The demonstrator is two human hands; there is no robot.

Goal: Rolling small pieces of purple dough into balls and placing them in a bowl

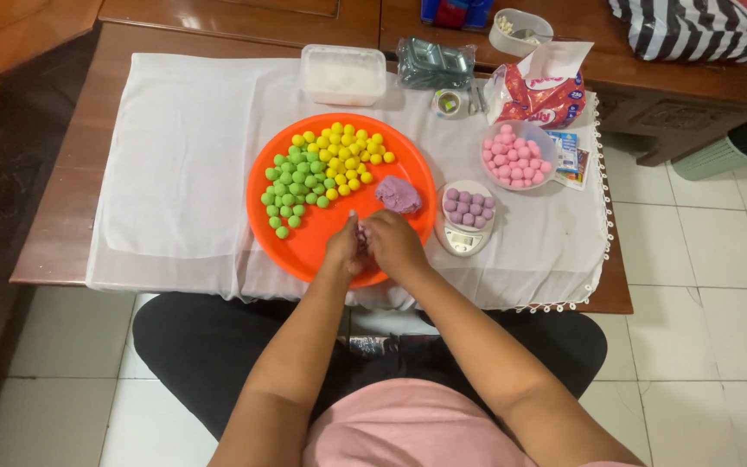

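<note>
My left hand (342, 245) and my right hand (393, 243) meet over the near edge of an orange round tray (304, 242), pressed together around a small piece of purple dough (360, 236) that barely shows between them. On the tray lie several green balls (294, 183), several yellow balls (345, 154) and a lump of purple dough (399, 194) just beyond my right hand.
A small kitchen scale (464, 238) carries several purple balls (468, 207). A bowl (543, 132) of pink balls (513, 158) stands to its right. At the back are a white lidded box (343, 74), a red-and-white bag (536, 93) and a grey packet (434, 63). A white cloth (183, 156) covers the wooden table (71, 190).
</note>
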